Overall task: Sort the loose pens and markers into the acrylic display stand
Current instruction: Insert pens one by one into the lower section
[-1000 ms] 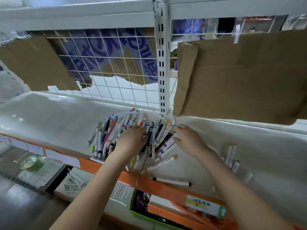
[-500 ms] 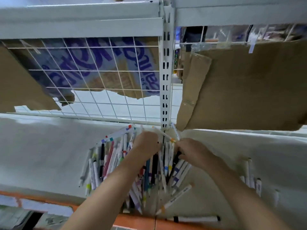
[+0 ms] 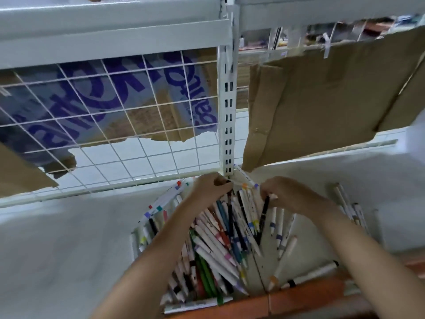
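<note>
Because the shelf's orange front edge (image 3: 310,295) lies nearest the person, the few stray markers (image 3: 308,276) resting along it are the easiest to collect, though neither hand is on them. Just behind that edge sits the heap of pens and markers (image 3: 220,245), fanned out with their tips converging toward the back; whether they already lie inside the acrylic display stand cannot be told, since its clear walls barely show. Both forearms reach over the heap to its far end. The left hand (image 3: 208,188) has its fingers curled at the top of the fan, seemingly pinching something small, but what it holds cannot be made out. The right hand (image 3: 285,195) pinches a black pen (image 3: 264,210) near its upper end, probably to draw it out of the pile for sorting. A smaller group of white markers (image 3: 349,206) lies apart to the right on the white shelf (image 3: 69,238). Beyond the hands, the slotted upright post (image 3: 227,116) and wire grid (image 3: 115,125) close off the back, with cardboard (image 3: 310,107) hanging to the right, so there is little room to lift long pens upward there.
</note>
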Demonstrator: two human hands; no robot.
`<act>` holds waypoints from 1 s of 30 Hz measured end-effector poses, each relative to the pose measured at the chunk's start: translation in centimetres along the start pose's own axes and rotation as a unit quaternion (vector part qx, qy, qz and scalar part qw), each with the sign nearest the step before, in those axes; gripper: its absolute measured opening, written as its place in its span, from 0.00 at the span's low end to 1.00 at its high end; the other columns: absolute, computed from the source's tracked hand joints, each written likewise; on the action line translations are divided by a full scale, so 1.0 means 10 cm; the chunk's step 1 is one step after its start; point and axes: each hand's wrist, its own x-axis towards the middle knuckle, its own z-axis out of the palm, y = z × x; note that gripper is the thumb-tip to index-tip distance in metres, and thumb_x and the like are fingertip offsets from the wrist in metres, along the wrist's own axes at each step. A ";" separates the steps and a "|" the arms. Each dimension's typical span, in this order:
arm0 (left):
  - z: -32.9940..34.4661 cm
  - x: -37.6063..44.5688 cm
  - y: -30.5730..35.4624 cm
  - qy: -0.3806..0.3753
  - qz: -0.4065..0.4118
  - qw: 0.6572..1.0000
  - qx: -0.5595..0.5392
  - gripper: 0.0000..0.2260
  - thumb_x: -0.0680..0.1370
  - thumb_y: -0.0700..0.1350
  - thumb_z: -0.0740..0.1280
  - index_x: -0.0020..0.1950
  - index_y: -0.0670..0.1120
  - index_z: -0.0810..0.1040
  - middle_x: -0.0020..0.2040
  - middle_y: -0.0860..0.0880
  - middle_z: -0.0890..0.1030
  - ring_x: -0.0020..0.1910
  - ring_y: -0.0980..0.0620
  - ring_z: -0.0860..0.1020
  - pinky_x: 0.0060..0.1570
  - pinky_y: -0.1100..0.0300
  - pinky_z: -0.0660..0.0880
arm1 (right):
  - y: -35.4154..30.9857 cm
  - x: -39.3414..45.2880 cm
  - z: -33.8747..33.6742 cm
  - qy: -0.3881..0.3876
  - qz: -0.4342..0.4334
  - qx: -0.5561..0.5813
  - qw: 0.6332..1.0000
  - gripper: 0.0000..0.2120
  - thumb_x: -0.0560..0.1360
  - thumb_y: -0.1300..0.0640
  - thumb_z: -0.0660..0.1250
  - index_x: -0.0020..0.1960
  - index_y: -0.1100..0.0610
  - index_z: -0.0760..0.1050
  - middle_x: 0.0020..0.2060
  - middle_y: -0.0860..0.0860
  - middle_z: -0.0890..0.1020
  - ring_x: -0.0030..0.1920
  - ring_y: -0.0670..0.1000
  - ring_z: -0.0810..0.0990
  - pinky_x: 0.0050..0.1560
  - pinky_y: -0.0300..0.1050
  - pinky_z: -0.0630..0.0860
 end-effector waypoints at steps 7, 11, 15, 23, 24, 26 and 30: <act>0.00 -0.17 0.38 -0.038 0.074 0.985 -0.153 0.02 0.74 0.42 0.70 0.44 0.44 0.78 0.40 0.45 0.81 0.36 0.54 0.79 0.45 0.58 0.79 | -0.22 -0.67 -0.48 0.091 0.091 0.053 0.990 0.06 0.72 0.57 0.71 0.42 0.51 0.73 0.39 0.43 0.78 0.42 0.45 0.76 0.40 0.36 0.70; 0.20 -0.24 0.78 -0.074 0.118 0.974 -0.176 0.03 0.74 0.43 0.70 0.41 0.49 0.78 0.43 0.43 0.82 0.40 0.49 0.80 0.48 0.56 0.78 | -0.24 -1.17 -0.66 0.196 0.137 0.167 0.956 0.06 0.71 0.61 0.71 0.42 0.51 0.77 0.38 0.39 0.80 0.42 0.35 0.78 0.40 0.27 0.70; 0.56 -0.35 1.26 -0.102 0.180 0.966 -0.156 0.02 0.74 0.47 0.70 0.42 0.51 0.79 0.41 0.50 0.83 0.44 0.50 0.82 0.52 0.48 0.78 | -0.10 -1.75 -0.73 0.292 0.186 0.227 0.910 0.07 0.71 0.58 0.72 0.43 0.47 0.78 0.41 0.41 0.83 0.44 0.37 0.80 0.49 0.34 0.74; 1.61 -0.65 2.17 -0.173 0.259 0.928 -0.203 0.02 0.75 0.44 0.69 0.45 0.47 0.81 0.41 0.49 0.83 0.44 0.48 0.81 0.53 0.44 0.76 | 0.35 -2.91 -0.83 0.421 0.199 0.344 0.815 0.09 0.70 0.64 0.72 0.46 0.51 0.79 0.42 0.50 0.83 0.44 0.45 0.82 0.46 0.34 0.77; 1.76 -0.69 2.29 -0.179 0.260 0.926 -0.208 0.03 0.75 0.45 0.69 0.45 0.47 0.81 0.41 0.49 0.83 0.44 0.48 0.82 0.54 0.43 0.76 | 0.43 -3.06 -0.84 0.432 0.204 0.339 0.810 0.09 0.70 0.64 0.72 0.46 0.52 0.79 0.42 0.50 0.83 0.44 0.44 0.82 0.46 0.32 0.76; 2.08 -0.78 2.52 -0.192 0.264 0.919 -0.221 0.02 0.75 0.44 0.69 0.46 0.47 0.81 0.41 0.50 0.84 0.45 0.50 0.82 0.55 0.44 0.76 | 0.63 -3.34 -0.86 0.447 0.215 0.329 0.804 0.09 0.70 0.63 0.72 0.46 0.50 0.79 0.42 0.46 0.83 0.45 0.41 0.81 0.48 0.32 0.75; 2.62 -0.94 2.97 -0.211 0.269 0.908 -0.242 0.04 0.76 0.41 0.68 0.46 0.48 0.81 0.41 0.51 0.84 0.44 0.52 0.82 0.55 0.50 0.77 | 1.06 -3.81 -0.89 0.459 0.230 0.337 0.789 0.10 0.70 0.63 0.72 0.45 0.48 0.79 0.37 0.40 0.82 0.44 0.43 0.81 0.51 0.44 0.79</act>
